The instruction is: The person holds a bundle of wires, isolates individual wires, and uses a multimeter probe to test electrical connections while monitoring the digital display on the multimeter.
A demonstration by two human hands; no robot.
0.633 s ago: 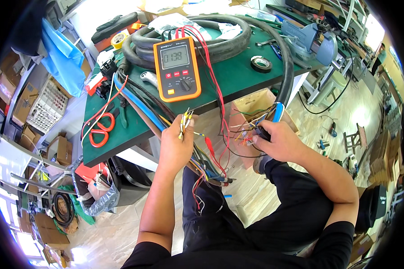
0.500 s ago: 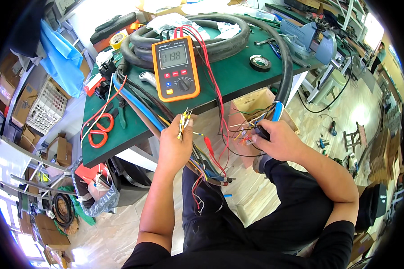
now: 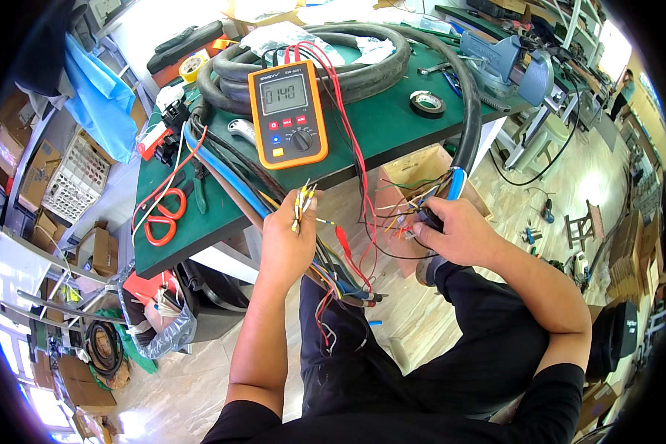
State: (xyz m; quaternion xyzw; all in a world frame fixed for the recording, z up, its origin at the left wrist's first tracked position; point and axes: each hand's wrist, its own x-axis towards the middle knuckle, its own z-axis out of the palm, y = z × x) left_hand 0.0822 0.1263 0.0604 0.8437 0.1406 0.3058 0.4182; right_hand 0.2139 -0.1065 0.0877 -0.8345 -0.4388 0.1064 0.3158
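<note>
My left hand [image 3: 288,233] is closed around a bunch of thin wires [image 3: 300,201] with yellow and white sleeved ends, which stick up past my fingers. Beside it a red alligator clip [image 3: 342,238] hangs on a red lead, apparently at a wire end. In my right hand [image 3: 451,231] is a black clip [image 3: 431,217], pressed among the fanned, multicoloured wires at the end of a thick black cable [image 3: 472,111]; the exact contact is hidden by my fingers. An orange multimeter [image 3: 287,115] lies on the green table, its red and black leads [image 3: 338,96] trailing down.
Coiled cable [image 3: 377,74], red-handled scissors [image 3: 166,216], black tape [image 3: 428,104] and a blue vise [image 3: 488,59] sit on the benches. Below stand a wooden box [image 3: 422,164] and a lined bin [image 3: 163,333]. Another person [image 3: 624,95] is at the far right.
The reading on the multimeter display has changed. Both hands keep their holds in almost the same place; the view has shifted very slightly.
</note>
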